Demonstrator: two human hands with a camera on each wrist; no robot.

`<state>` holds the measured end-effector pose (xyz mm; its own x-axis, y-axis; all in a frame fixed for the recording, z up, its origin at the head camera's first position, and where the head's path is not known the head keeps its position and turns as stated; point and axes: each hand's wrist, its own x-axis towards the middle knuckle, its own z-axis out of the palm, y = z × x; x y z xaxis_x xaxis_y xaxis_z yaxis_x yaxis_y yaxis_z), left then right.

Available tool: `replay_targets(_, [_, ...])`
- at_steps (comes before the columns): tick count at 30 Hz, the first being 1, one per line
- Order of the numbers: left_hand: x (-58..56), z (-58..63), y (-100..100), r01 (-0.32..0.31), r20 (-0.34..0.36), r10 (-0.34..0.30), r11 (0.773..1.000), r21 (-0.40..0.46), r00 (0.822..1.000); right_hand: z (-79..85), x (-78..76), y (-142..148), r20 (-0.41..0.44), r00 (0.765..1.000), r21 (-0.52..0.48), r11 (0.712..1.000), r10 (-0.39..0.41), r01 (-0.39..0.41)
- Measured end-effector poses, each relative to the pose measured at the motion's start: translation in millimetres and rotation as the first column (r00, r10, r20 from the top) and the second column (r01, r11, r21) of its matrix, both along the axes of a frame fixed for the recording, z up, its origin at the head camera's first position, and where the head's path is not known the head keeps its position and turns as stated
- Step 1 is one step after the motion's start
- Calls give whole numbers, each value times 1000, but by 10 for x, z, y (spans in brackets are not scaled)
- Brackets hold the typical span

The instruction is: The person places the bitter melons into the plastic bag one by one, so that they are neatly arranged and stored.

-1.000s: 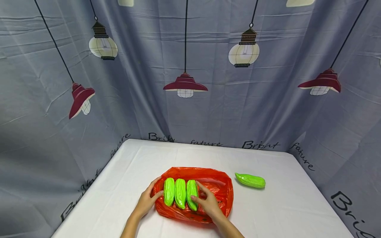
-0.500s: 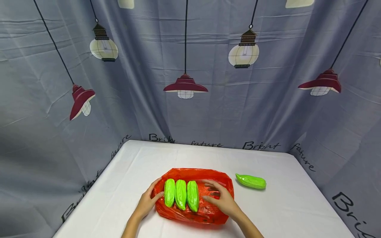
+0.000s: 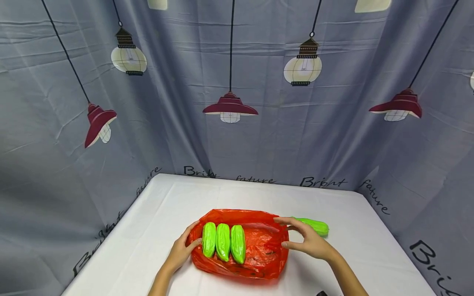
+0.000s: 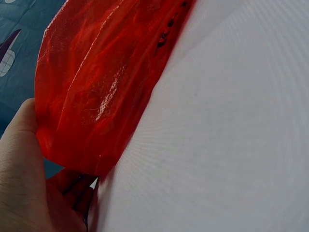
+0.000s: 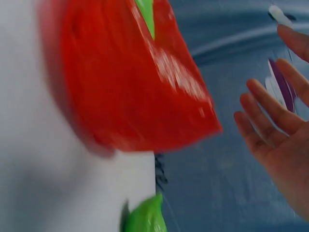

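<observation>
A red plastic bag [image 3: 264,246] lies spread wide on the table. Side by side in its left half rest three bright green, ridged, gourd-like vegetables [image 3: 223,242]. My left hand [image 3: 181,248] grips the bag's left edge; in the left wrist view its thumb [image 4: 21,130] lies against the red plastic and the fingers are partly hidden behind. My right hand [image 3: 309,242] hovers at the bag's right rim, fingers spread, holding nothing. Behind it lies a fourth green vegetable [image 3: 321,227], partly covered by the hand; its pointed tip [image 5: 152,212] shows in the right wrist view.
A white cloth covers the table [image 3: 192,193]. Grey-blue curtains [image 3: 259,144] printed with lamps and lettering hang around it on the back and both sides. A small dark object [image 3: 321,293] shows at the bottom edge by my right forearm.
My right hand has let go of the rightmost vegetable in the bag and moved right, out to the bag's rim near the loose vegetable. My left hand stays on the bag's edge.
</observation>
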<state>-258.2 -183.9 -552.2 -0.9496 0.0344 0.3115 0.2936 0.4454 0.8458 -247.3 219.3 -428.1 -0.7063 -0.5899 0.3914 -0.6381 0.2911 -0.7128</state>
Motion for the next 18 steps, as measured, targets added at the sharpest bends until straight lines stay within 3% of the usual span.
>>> replay_targets(6, [13,-12,-19,10,17,-10,1000,-5,1000,-17,-228,343,38,999,-34,999,-18,20])
replay_targets(11, [10,-15,-2,17,41,-18,1000,8,999,-10,-398,610,-4,998,-32,998,-58,58])
replay_targets(12, [34,36,17,19,45,-20,1000,15,999,-16,-438,664,-11,998,-31,997,-68,67])
replay_targets(18, [-24,67,22,31,57,-32,999,32,998,-132,-711,955,24,985,53,984,-172,170])
